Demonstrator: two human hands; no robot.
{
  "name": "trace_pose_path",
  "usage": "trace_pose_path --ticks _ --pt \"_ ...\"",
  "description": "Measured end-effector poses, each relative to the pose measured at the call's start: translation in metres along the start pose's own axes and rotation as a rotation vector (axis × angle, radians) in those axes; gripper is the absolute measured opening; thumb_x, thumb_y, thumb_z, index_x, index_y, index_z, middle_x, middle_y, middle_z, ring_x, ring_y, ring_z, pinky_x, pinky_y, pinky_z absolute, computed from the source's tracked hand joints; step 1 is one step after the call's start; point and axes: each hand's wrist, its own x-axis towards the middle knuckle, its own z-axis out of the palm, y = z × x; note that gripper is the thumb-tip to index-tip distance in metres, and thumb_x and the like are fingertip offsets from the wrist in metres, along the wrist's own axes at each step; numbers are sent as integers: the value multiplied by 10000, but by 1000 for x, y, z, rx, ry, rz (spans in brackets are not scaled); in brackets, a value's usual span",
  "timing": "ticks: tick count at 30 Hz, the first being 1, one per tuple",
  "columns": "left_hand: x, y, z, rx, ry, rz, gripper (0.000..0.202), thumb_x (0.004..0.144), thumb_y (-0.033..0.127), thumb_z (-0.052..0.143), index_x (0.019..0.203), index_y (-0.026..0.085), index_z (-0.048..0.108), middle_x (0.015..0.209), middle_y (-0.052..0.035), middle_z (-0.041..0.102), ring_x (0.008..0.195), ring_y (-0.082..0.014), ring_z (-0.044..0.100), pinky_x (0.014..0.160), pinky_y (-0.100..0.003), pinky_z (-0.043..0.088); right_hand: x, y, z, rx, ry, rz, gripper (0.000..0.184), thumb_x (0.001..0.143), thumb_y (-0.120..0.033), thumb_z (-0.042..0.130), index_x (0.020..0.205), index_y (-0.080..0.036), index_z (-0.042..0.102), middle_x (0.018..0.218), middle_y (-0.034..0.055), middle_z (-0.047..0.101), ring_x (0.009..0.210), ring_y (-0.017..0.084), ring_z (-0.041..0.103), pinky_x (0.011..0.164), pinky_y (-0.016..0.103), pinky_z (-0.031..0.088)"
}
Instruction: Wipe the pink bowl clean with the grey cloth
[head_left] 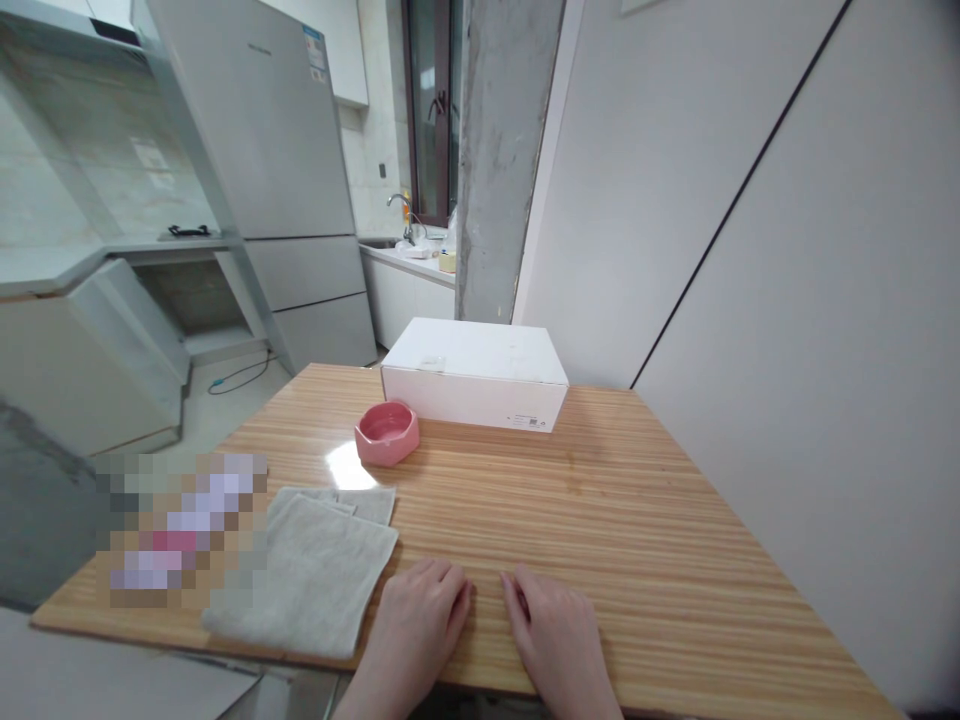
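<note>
My left hand [424,610] rests on the wooden table [637,540] near its front edge, fingers curled under in a loose fist. Just to its left lies a folded grey cloth [311,575], apart from the hand. My right hand [553,620] rests a short way to the right, closed the same way, with bare wood between the two. Neither hand shows anything held. Beyond the cloth stands a pink faceted bowl [387,434], upright, its visible inside bare. Behind it, at the far edge, is a closed white box [480,375].
A pixelated lilac and pink item [199,525] lies at the table's left side; its kind is hidden. A white wall [750,300] runs along the right. Farther back are a grey fridge [262,150], a concrete pillar [502,150] and a sink counter [412,275].
</note>
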Motion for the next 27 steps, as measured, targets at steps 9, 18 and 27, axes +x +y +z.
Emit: trace_pose_path --ticks 9,18,27 --pt "0 1 -2 2 -32 -14 208 877 158 458 727 221 587 728 -4 650 720 -196 626 610 -295 421 1 -1 0 -8 13 -16 415 990 -306 285 669 -223 535 559 -5 627 488 143 595 519 274 249" --pt "-1 2 0 22 -14 1 208 867 135 467 727 220 596 720 -4 649 711 -197 622 604 -297 409 0 0 1 -12 23 -15 428 990 -309 270 661 -228 531 552 -6 619 485 154 596 515 282 255" --pt "-1 4 1 34 -12 -7 210 862 130 469 729 215 609 721 -10 657 708 -200 626 597 -293 398 1 -2 -1 9 30 -17 402 983 -288 300 655 -228 524 560 -6 618 496 148 595 521 276 263"
